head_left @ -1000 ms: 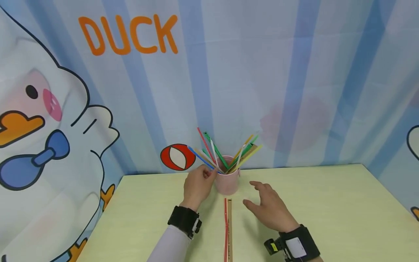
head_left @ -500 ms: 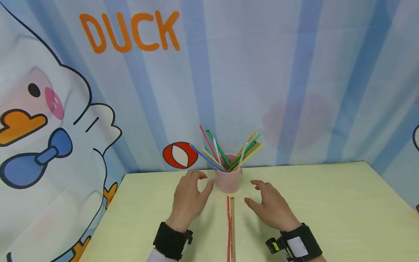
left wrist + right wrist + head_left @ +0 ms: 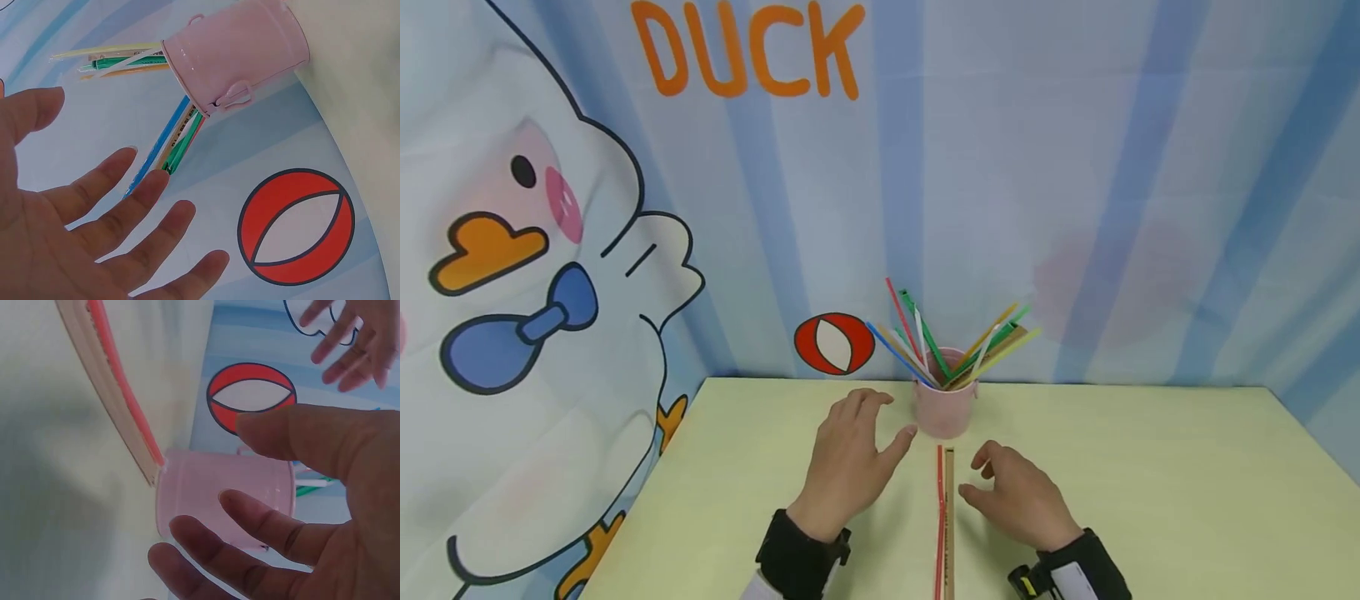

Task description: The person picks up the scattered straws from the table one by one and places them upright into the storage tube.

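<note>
A small pink bucket [image 3: 943,414] stands upright near the table's back edge. Thin straws in several colours lean out of it, among them a blue straw [image 3: 895,352] and a red straw [image 3: 901,310]. My left hand [image 3: 850,462] hovers left of the bucket, thumb and fingers spread, holding nothing. In front of the bucket, a red straw [image 3: 940,508] and a flat brown strip [image 3: 950,525] lie side by side, pointing toward me. Just right of them is my right hand [image 3: 1018,496], fingers loosely bent and nothing between them. The right wrist view shows its fingers [image 3: 250,512] in front of the bucket.
The pale yellow table [image 3: 1150,467] extends to both sides. Behind it hangs a blue striped cloth [image 3: 1000,167] printed with a duck and a red ball [image 3: 835,343]. Both wrists wear black straps with cameras.
My left hand has drawn back from the blue straw at the bucket's rim and spread its fingers. My right hand has bent its fingers a little more. The head view has shifted.
</note>
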Motion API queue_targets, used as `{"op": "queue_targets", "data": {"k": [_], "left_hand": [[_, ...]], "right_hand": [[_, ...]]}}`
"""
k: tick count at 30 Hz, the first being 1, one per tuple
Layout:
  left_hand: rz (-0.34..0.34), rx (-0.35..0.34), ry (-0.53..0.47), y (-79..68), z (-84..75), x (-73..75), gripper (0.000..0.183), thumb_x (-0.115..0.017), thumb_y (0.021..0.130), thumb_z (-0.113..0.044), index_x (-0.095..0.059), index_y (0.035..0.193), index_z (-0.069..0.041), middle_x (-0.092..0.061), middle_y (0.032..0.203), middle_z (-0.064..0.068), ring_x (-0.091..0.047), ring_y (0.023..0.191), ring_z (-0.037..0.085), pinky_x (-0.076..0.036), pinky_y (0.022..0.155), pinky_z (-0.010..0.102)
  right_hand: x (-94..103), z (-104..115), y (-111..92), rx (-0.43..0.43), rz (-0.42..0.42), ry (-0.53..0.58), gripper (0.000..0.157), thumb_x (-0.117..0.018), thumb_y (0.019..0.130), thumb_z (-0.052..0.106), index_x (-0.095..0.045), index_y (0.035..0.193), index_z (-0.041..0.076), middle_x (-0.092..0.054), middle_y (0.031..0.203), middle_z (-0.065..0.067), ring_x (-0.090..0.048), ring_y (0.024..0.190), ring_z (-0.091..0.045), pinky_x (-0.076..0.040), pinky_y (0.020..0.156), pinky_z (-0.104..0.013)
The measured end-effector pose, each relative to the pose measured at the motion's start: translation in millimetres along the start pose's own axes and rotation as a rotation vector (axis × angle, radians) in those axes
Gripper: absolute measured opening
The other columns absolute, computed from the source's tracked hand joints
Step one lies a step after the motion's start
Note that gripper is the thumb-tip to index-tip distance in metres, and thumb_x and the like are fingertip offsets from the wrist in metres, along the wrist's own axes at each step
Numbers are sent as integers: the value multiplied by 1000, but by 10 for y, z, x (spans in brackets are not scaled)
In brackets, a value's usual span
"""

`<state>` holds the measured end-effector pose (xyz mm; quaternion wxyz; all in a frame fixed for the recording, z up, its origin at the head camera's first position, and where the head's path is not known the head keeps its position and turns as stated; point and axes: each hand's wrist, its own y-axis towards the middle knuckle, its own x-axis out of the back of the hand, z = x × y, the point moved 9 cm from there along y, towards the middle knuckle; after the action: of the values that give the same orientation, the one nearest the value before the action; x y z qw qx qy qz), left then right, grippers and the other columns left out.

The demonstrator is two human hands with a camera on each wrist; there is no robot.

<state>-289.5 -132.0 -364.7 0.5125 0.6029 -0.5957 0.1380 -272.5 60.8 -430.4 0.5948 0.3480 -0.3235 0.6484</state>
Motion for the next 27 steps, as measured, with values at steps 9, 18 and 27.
{"op": "queue_targets", "data": {"k": [9,18,27], "left_hand": [[31,-8,-10,13,1,11,49,-58,90,-49,-57,121,-11,-55,118,5,-46,113,24,-46,88,49],[86,11,16,-2,37,-42,52,-56,90,-52,-56,122,-12,-54,122,6,-44,116,26,-45,90,51],[90,21,32,-9,56,-35,52,-56,90,-53,-56,123,-12,-55,121,7,-45,115,26,-46,89,50]], "right_hand": [[-311,1,13,-25,92,-73,30,-79,73,30,-57,85,12,-56,76,-3,-47,61,-16,-40,52,-33],[-524,38,-17,-25,126,-137,30,-77,68,20,-52,81,14,-48,73,-3,-43,59,-18,-34,50,-32],[-454,-46,28,-48,146,-154,31,-75,64,8,-52,83,12,-48,73,-5,-44,61,-20,-35,50,-33]]}}
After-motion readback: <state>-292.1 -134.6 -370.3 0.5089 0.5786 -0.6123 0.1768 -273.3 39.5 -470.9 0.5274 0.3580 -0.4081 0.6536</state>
